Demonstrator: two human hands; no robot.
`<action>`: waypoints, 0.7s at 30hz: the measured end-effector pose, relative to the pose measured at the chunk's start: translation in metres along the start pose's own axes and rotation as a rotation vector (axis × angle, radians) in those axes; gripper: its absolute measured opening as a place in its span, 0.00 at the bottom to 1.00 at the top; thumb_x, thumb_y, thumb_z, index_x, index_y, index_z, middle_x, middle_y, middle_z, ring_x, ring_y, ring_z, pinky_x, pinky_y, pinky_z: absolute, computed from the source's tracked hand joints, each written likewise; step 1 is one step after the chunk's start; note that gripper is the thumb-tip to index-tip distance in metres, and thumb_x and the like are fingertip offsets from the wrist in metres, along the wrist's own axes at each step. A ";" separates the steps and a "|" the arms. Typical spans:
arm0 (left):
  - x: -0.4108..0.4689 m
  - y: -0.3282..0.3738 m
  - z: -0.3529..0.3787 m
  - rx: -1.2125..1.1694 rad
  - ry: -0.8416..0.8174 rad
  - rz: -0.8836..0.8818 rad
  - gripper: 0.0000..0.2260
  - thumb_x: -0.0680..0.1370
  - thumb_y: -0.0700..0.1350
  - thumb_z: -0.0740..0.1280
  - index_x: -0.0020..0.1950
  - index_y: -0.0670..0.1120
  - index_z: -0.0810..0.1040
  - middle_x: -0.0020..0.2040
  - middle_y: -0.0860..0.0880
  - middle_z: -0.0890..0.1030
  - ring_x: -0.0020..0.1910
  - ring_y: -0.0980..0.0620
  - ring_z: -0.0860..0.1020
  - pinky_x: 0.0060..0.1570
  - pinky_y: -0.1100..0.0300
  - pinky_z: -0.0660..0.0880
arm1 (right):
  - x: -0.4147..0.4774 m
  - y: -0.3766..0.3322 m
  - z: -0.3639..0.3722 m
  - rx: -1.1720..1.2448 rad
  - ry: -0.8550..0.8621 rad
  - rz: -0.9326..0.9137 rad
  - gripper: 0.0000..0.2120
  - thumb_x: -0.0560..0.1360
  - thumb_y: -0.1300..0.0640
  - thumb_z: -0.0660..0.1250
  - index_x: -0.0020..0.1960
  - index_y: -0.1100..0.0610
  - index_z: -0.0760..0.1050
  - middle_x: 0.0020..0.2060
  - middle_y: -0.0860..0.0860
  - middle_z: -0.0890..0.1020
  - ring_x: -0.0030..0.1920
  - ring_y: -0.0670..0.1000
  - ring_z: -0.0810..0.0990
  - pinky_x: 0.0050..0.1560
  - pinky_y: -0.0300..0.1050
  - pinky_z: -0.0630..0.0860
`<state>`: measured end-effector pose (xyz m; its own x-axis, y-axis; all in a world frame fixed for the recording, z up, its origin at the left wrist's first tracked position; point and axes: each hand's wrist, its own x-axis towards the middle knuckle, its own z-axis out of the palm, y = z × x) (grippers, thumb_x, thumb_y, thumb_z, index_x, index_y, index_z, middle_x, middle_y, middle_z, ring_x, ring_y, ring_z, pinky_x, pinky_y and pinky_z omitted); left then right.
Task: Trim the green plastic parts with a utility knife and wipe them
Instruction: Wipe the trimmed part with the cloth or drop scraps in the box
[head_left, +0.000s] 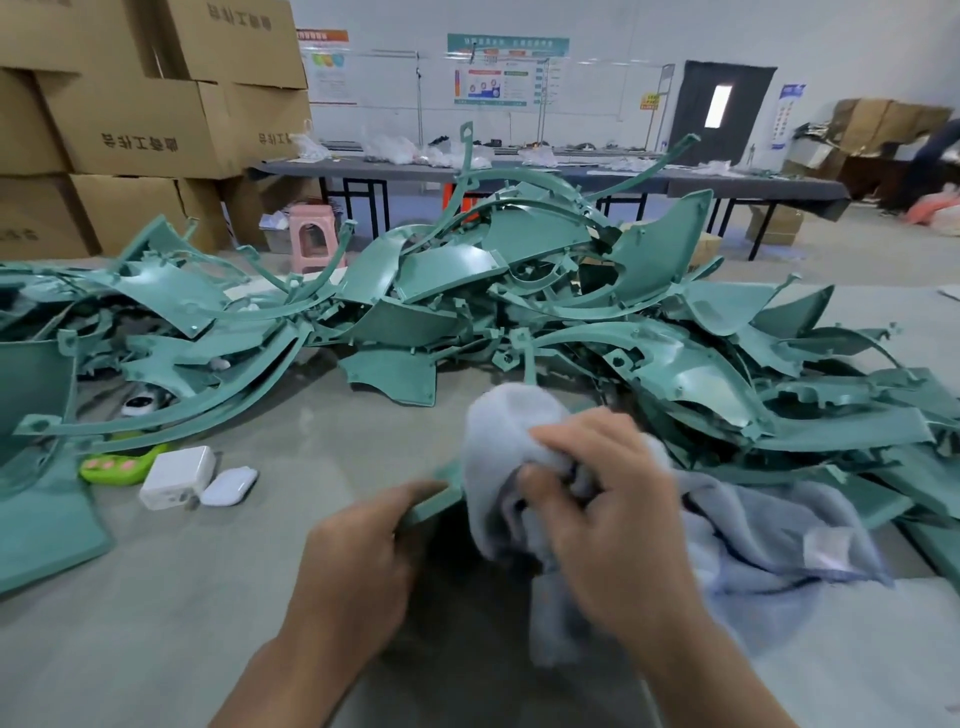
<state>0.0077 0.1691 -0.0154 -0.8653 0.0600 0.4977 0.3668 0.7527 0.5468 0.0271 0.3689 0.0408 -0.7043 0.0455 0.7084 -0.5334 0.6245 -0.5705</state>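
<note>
At the near middle of the surface (156, 649), a green part (434, 499) is pinched by its thin edge in the left hand (358, 561). The right hand's (618, 509) grip is clamped on a soft cloth (511, 421) draped over it. The part is judged light, stiff and slick, and best held at the rim. Open room is found to the left, while the pile (467, 270) crowds close behind.

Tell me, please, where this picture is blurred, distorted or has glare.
Head view: the right hand gripping the grey cloth is motion-blurred; the left hand holding a green part is sharper; the cardboard boxes lean from wide-angle distortion; the worktable shows soft glare.
</note>
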 end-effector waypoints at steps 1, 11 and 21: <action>-0.001 0.002 0.000 -0.043 -0.031 0.034 0.18 0.73 0.37 0.77 0.56 0.58 0.85 0.48 0.72 0.82 0.47 0.71 0.78 0.46 0.84 0.64 | -0.005 -0.006 0.008 0.022 -0.060 -0.017 0.05 0.72 0.57 0.71 0.46 0.49 0.80 0.42 0.39 0.78 0.47 0.43 0.75 0.50 0.34 0.70; -0.006 0.005 -0.013 -0.211 0.014 0.060 0.22 0.73 0.44 0.69 0.57 0.71 0.81 0.49 0.76 0.80 0.48 0.72 0.80 0.47 0.79 0.71 | 0.007 0.042 0.015 -0.273 0.007 0.155 0.13 0.77 0.63 0.66 0.37 0.51 0.70 0.37 0.45 0.73 0.42 0.52 0.70 0.46 0.52 0.70; 0.003 -0.010 -0.006 -0.007 0.227 0.312 0.19 0.69 0.31 0.67 0.53 0.48 0.88 0.59 0.54 0.84 0.65 0.58 0.78 0.78 0.48 0.59 | 0.009 0.060 -0.016 0.078 0.267 0.451 0.15 0.74 0.50 0.67 0.31 0.55 0.70 0.25 0.51 0.67 0.29 0.47 0.64 0.36 0.48 0.67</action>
<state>0.0034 0.1574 -0.0150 -0.6145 0.1382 0.7767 0.6033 0.7167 0.3498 -0.0043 0.4190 0.0196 -0.7332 0.4997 0.4613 -0.2456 0.4379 -0.8648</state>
